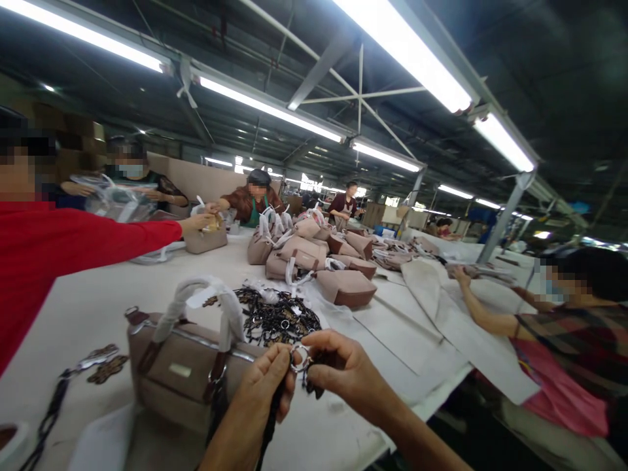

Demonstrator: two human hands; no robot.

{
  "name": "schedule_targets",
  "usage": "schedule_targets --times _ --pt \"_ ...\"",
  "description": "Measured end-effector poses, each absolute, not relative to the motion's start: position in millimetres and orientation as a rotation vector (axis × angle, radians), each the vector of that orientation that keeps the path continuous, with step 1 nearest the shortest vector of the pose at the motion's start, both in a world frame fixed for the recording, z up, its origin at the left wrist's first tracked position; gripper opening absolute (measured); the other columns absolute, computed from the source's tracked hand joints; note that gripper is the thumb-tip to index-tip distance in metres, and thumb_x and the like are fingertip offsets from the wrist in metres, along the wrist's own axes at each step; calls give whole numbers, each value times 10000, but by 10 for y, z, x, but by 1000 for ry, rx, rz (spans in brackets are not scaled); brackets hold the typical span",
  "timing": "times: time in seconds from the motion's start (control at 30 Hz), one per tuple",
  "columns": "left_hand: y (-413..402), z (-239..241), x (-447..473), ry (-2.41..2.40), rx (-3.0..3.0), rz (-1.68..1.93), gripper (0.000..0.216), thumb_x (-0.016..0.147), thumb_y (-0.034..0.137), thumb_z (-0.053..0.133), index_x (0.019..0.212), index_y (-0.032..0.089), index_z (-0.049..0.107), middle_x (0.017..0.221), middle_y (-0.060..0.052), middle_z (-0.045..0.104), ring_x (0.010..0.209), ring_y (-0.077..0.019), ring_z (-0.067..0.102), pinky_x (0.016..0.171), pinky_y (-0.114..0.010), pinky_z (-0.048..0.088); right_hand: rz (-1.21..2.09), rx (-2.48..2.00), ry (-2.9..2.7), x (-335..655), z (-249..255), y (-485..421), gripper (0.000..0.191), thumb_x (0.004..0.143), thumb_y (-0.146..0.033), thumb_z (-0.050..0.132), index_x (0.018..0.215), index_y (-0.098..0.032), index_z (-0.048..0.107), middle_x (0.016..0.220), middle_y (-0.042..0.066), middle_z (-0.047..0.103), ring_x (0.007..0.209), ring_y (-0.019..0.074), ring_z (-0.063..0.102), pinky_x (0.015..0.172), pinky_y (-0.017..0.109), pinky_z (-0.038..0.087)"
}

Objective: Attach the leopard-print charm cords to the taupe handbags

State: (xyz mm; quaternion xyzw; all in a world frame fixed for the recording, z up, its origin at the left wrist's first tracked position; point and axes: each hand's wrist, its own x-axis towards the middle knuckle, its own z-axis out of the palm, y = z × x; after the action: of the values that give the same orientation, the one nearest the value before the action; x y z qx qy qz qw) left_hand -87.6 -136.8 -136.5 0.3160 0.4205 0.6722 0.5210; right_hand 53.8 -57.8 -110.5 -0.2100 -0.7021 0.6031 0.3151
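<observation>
Above the table edge, my left hand [265, 386] pinches a black braided bag charm [272, 418] near its silver ring [300, 360]. The braid hangs down past my left palm. My right hand [343, 366] has thumb and forefinger closed at the ring's right side, on the dark cord there; the fingers partly hide it. Just left of my hands stands a taupe handbag [171, 383] with brown trim and handles wrapped in white. Beyond my hands lies a tangled heap of black charms [279, 317] with silver rings and brown pieces.
Another charm [59, 392] and a white roll [12, 441] lie at the left. A pile of taupe handbags [299, 255] covers the table's [377, 360] middle. A co-worker's red sleeve [108, 239] reaches across from the left. Another person [579, 314] handles material at the right.
</observation>
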Motion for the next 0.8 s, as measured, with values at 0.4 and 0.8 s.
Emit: schedule_targets --times 0.4,0.8 --pt "-1350 -1431 -884 1098 877 1539 582 646 744 621 744 180 516 447 101 435 304 -9 302 309 -107 207 1263 -517 -2092 615 -971 -638 274 764 -346 743 993 -194 743 833 43 697 722 152 620 648 267 499" --pt "-1376 -1491 -860 1156 1092 1561 535 738 729 525 681 198 485 401 110 369 300 -31 228 314 -152 146 1012 -399 -2211 676 -876 -721 243 784 -295 739 1019 -235 740 892 39 717 784 175 639 715 302 494"
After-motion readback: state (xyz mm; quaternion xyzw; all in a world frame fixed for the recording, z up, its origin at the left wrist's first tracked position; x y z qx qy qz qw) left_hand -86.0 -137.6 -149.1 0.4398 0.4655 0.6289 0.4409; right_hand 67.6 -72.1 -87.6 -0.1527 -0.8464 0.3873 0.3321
